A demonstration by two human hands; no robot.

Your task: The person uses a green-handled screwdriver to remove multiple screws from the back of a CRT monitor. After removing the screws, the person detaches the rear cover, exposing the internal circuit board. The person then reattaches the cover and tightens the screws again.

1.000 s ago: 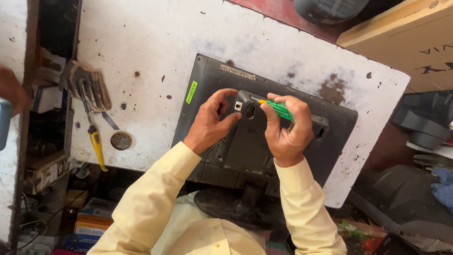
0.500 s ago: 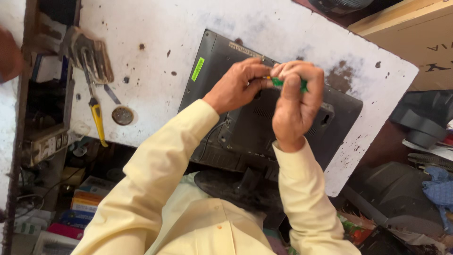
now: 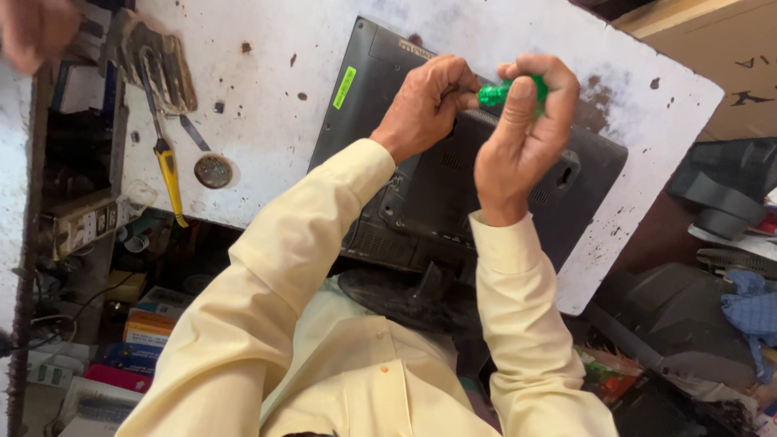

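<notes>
Head view: right hand [image 3: 518,142] grip clenched round glossy green screwdriver handle [image 3: 495,93], left hand [image 3: 425,105] fingers pinching its front end, over matte black plastic monitor back [image 3: 421,194].

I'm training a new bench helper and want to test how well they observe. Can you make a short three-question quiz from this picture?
1. True or false: the right hand closes its grip on a green screwdriver handle.
2. What lies under both hands? A) a wooden crate B) a dark monitor lying screen-down C) a metal tray
3. What colour is the handle of the screwdriver lying at the left of the white table?

Key
1. True; the left hand steadies it by the tip end.
2. B
3. Yellow
</notes>
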